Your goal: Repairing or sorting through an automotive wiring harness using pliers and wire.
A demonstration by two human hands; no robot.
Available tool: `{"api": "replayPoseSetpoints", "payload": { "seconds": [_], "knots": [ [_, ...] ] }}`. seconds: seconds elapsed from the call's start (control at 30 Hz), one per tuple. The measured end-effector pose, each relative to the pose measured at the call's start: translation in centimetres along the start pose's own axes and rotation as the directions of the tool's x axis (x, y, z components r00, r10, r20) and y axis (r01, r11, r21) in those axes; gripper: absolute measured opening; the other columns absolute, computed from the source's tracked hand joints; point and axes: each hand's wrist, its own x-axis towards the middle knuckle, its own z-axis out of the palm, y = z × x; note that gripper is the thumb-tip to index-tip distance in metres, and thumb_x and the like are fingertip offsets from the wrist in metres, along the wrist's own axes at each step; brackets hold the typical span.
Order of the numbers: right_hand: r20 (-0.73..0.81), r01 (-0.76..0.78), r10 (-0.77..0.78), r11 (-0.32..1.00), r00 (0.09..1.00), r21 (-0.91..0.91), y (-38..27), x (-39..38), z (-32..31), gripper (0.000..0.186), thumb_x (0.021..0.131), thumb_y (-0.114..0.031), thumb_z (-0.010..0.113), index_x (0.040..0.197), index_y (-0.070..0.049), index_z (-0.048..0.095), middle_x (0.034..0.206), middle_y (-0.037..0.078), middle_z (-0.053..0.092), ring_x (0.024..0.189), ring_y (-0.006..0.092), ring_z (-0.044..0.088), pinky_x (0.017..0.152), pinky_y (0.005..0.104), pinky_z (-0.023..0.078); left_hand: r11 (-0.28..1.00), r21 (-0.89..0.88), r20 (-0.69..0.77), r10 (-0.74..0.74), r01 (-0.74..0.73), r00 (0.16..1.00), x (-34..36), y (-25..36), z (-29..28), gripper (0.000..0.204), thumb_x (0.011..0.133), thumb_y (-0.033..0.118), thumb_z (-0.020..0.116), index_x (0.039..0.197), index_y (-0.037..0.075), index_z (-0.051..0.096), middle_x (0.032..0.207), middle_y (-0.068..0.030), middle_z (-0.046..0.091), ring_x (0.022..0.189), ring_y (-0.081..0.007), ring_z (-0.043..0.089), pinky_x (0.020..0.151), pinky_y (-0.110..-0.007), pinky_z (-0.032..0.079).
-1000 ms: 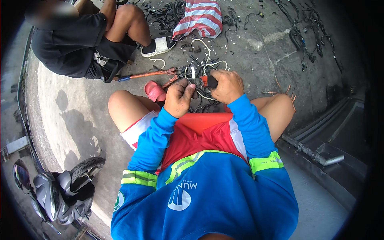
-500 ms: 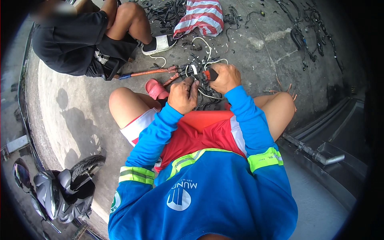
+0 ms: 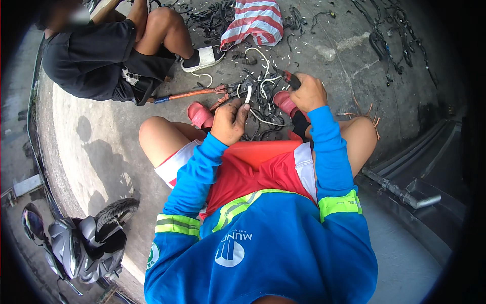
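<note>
Scooter bodywork in grey and black is filling the lower left, and above it a person in black clothes is sitting with knees bent. Next across, a long orange metal tool with a blue grip end is lying on the grey concrete ground. A pink rubber slipper is resting just beside it, and here comes my left hand: thumb and fingers are pinching narrowly on a short, curved white strip, its free end standing up over a tangle of black wiring pieces. Beyond, a red-and-white striped plastic bag is lying crumpled, a thin white cord looping below it. My right hand is wrapping snugly round a red-and-black hand tool, its dark tip pointing up and left, apart from the strip; how wide its jaws are standing, I cannot tell. Further right, long black wiring harnesses are sprawling.
</note>
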Motion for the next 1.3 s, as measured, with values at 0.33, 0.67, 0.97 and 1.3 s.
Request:
{"api": "replayPoseSetpoints", "payload": {
  "seconds": [0.33, 0.67, 0.97, 1.3],
  "knots": [
    [0.027, 0.362, -0.361, 0.931, 0.932, -0.051, -2.7, -3.1, 1.1, 0.026, 0.058, -0.014, 0.063, 0.083, -0.007, 0.061, 0.078, 0.013, 0.061, 0.077, 0.0335, 0.058, 0.068, 0.0426, 0.045, 0.997, -0.069, -0.067, 0.028, -0.033, 0.997, 0.4, 0.0, 0.4, 0.016, 0.084, 0.007, 0.052, 0.071, -0.001, 0.053, 0.054, -0.0112, 0.052, 0.046, -0.0197, 0.05, 0.046, -0.031, 0.039],
    [-0.089, 0.334, -0.346, 0.934, 0.934, -0.127, -3.0, -2.8, 2.3, 0.027, 0.057, -0.014, 0.063, 0.083, -0.008, 0.061, 0.077, 0.009, 0.06, 0.079, 0.0287, 0.058, 0.068, 0.0403, 0.042, 0.997, -0.073, -0.094, 0.004, -0.011, 0.996, 0.0, 0.3, 0.4, 0.016, 0.083, 0.007, 0.054, 0.069, -0.001, 0.052, 0.05, -0.0123, 0.049, 0.043, -0.0224, 0.049, 0.044, -0.032, 0.038],
    [-0.089, 0.331, -0.345, 0.934, 0.935, -0.135, -3.4, -2.8, 2.2, 0.024, 0.058, -0.014, 0.062, 0.082, -0.009, 0.061, 0.077, 0.009, 0.06, 0.079, 0.0292, 0.058, 0.068, 0.0408, 0.042, 0.984, -0.157, -0.018, -0.09, 0.086, 0.996, 0.0, -0.7, 0.4, 0.02, 0.087, 0.013, 0.05, 0.074, -0.001, 0.054, 0.053, -0.0143, 0.05, 0.045, -0.0237, 0.047, 0.047, -0.033, 0.038],
    [-0.015, 0.325, -0.328, 0.941, 0.945, -0.094, -2.7, -1.5, 1.4, 0.019, 0.059, -0.016, 0.063, 0.076, -0.007, 0.061, 0.077, 0.012, 0.062, 0.075, 0.0342, 0.058, 0.067, 0.0428, 0.045, 0.953, 0.188, -0.164, 0.267, -0.236, 0.949, 0.1, 0.2, 1.0, 0.01, 0.082, 0.01, 0.055, 0.079, 0.0, 0.057, 0.054, -0.0164, 0.053, 0.046, -0.0316, 0.053, 0.044, -0.037, 0.041]
  ]
}}
